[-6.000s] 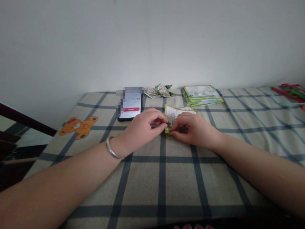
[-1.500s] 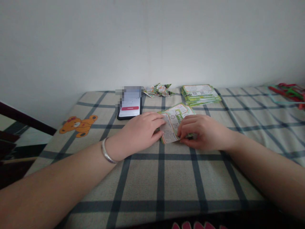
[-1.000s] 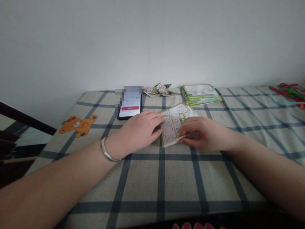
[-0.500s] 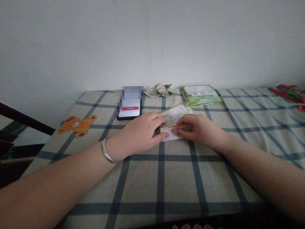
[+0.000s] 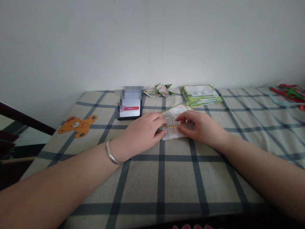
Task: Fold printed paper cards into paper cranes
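Note:
A green and white printed leaflet lies partly folded on the checked cloth in the middle of the view. My left hand, with a silver bangle on its wrist, presses down on the leaflet's left edge with its fingers together. My right hand rests on the leaflet's right side, fingertips pinching a fold across its middle.
A phone with a lit screen lies behind my left hand. Folded paper shapes and a stack of leaflets sit near the wall. Red and green items lie at far right. A bear print marks the cloth's left side.
The leaflet was opened out flat, then my right hand lifted its near edge and folded it over away from me; both hands now press on the fold.

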Available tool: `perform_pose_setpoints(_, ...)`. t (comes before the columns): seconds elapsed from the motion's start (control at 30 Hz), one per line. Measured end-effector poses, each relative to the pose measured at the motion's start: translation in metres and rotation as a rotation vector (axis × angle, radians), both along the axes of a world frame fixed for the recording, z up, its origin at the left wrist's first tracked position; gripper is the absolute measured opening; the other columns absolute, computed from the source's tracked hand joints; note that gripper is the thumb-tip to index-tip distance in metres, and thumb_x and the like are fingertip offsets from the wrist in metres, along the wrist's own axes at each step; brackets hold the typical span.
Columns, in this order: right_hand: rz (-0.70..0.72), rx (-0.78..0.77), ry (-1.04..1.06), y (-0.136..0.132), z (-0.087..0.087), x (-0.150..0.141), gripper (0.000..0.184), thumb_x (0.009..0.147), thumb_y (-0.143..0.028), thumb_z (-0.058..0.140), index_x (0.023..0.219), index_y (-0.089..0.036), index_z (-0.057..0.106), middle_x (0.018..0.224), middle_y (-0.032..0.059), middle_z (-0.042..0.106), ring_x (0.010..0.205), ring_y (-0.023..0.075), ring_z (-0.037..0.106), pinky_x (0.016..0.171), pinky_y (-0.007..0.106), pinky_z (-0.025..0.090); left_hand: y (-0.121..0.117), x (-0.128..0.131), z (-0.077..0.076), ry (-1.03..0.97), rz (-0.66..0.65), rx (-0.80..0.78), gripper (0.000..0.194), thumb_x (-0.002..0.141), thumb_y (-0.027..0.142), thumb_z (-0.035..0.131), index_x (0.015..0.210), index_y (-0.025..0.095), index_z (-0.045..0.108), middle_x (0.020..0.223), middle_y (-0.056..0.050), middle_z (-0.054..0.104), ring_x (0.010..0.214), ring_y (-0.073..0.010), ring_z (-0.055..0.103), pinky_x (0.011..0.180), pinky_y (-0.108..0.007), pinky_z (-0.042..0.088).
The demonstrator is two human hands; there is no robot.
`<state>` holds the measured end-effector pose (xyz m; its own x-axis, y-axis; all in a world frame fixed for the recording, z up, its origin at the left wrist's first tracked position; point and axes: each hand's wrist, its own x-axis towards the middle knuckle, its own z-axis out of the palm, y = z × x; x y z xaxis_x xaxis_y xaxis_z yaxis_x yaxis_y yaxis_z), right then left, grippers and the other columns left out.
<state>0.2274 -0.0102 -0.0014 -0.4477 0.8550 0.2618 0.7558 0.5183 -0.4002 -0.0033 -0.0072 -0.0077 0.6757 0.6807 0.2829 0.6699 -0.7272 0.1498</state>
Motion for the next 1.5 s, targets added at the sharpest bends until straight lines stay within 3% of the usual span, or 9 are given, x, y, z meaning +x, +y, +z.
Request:
perform_pose_setpoints(0.2, 0.036, -0.046, -0.024, 0.003, 0.0, 0.0, 0.011, 0.083, -0.022, 0.062, 0.09, -0.019, 0.069, 0.078, 0.0008, 0.067, 0.069, 0.014, 0.058, 0.062, 0.026, 0.041, 0.003, 0.0, -0.006, -0.056, 0.054, 0.076, 0.047, 0.093, 0.034, 0.055, 0.132, 0.007, 0.05, 0.132, -0.014, 0.056, 0.126, -0.0267, 0.046, 0.112, -0.045, 0.037)
perform_pose_setpoints(0.47, -0.061, 0.123, -0.042, 0.01, -0.005, -0.009, 0.015, 0.082, -0.02, 0.065, 0.096, -0.017, 0.069, 0.085, 0.0047, 0.068, 0.082, 0.0209, 0.061, 0.076, 0.033, 0.044, 0.004, 0.001, -0.006, -0.113, 0.036, 0.031, 0.042, 0.094, 0.034, 0.054, 0.128, 0.009, 0.052, 0.128, -0.012, 0.058, 0.122, -0.0242, 0.05, 0.108, -0.043, 0.04)
perform_pose_setpoints(0.67, -0.082, 0.209, -0.084, 0.016, -0.01, -0.012, 0.012, 0.083, -0.02, 0.063, 0.094, -0.017, 0.068, 0.085, 0.0055, 0.068, 0.084, 0.022, 0.061, 0.079, 0.034, 0.045, 0.005, 0.001, -0.008, -0.094, 0.023, 0.008, 0.04, 0.097, 0.037, 0.047, 0.126, 0.012, 0.055, 0.125, -0.011, 0.058, 0.121, -0.0243, 0.049, 0.108, -0.043, 0.04)
perform_pose_setpoints(0.9, -0.089, 0.275, -0.207, 0.013, -0.007, -0.009, 0.023, 0.085, -0.035, 0.061, 0.098, -0.017, 0.067, 0.101, 0.0106, 0.066, 0.098, 0.0273, 0.058, 0.088, 0.039, 0.043, 0.003, 0.002, -0.008, -0.067, 0.012, 0.016, 0.037, 0.093, 0.034, 0.053, 0.123, 0.014, 0.057, 0.126, -0.01, 0.056, 0.121, -0.0244, 0.049, 0.11, -0.043, 0.039)
perform_pose_setpoints(1.03, -0.087, 0.275, -0.218, 0.015, -0.008, -0.008, 0.027, 0.084, -0.04, 0.063, 0.1, -0.018, 0.067, 0.1, 0.0107, 0.065, 0.098, 0.0277, 0.057, 0.088, 0.039, 0.042, 0.002, 0.002, -0.008, -0.101, 0.046, 0.024, 0.042, 0.092, 0.033, 0.052, 0.128, 0.011, 0.053, 0.13, -0.012, 0.055, 0.125, -0.0246, 0.047, 0.111, -0.043, 0.037)
perform_pose_setpoints(1.33, -0.091, 0.254, -0.191, 0.02, -0.013, -0.007, 0.032, 0.082, -0.047, 0.065, 0.097, -0.019, 0.065, 0.096, 0.0095, 0.065, 0.094, 0.027, 0.056, 0.086, 0.039, 0.04, 0.0, 0.003, -0.006, -0.074, -0.007, -0.028, 0.041, 0.093, 0.032, 0.05, 0.13, 0.014, 0.05, 0.133, -0.011, 0.054, 0.128, -0.0252, 0.045, 0.113, -0.046, 0.035)
perform_pose_setpoints(1.5, -0.085, 0.252, -0.21, 0.016, -0.011, -0.008, 0.032, 0.084, -0.049, 0.063, 0.094, -0.019, 0.063, 0.094, 0.009, 0.065, 0.092, 0.0263, 0.055, 0.082, 0.038, 0.039, -0.003, 0.005, -0.008, -0.088, 0.102, -0.001, 0.045, 0.092, 0.036, 0.051, 0.13, 0.014, 0.05, 0.128, -0.012, 0.053, 0.123, -0.0263, 0.047, 0.111, -0.045, 0.037)
